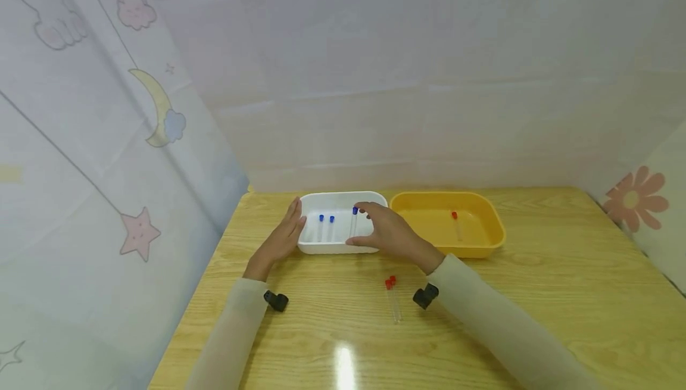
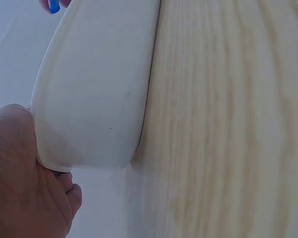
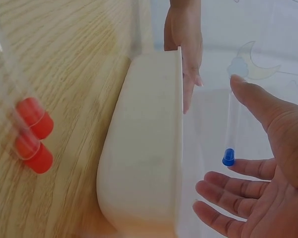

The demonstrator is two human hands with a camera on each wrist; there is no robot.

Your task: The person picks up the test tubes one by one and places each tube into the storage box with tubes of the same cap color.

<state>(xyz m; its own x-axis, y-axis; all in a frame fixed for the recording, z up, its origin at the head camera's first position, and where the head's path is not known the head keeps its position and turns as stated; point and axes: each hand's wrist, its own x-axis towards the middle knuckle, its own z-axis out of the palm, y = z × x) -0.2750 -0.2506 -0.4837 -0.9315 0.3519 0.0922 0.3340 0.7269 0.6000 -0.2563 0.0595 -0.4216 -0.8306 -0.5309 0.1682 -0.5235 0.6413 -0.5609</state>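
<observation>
My right hand (image 1: 390, 232) pinches a clear test tube with a blue cap (image 1: 354, 223) over the white tray (image 1: 327, 248). In the right wrist view, the thumb is at the clear end of the tube (image 3: 232, 116) and the index finger at its blue cap; the other fingers spread apart. Two more blue-capped tubes (image 1: 326, 229) lie side by side inside this tray. At its left end, my left hand (image 1: 282, 239) rests against the rim with fingers straight. The left wrist view shows that hand (image 2: 27, 173) touching the tray's corner.
A yellow tray (image 1: 450, 252) stands right of the white one, holding one red-capped tube (image 1: 457, 226). Two red-capped tubes (image 1: 393, 300) lie together on the wooden table (image 1: 321, 324) in front, near my right wrist. A pale curtain (image 1: 343, 98) hangs behind.
</observation>
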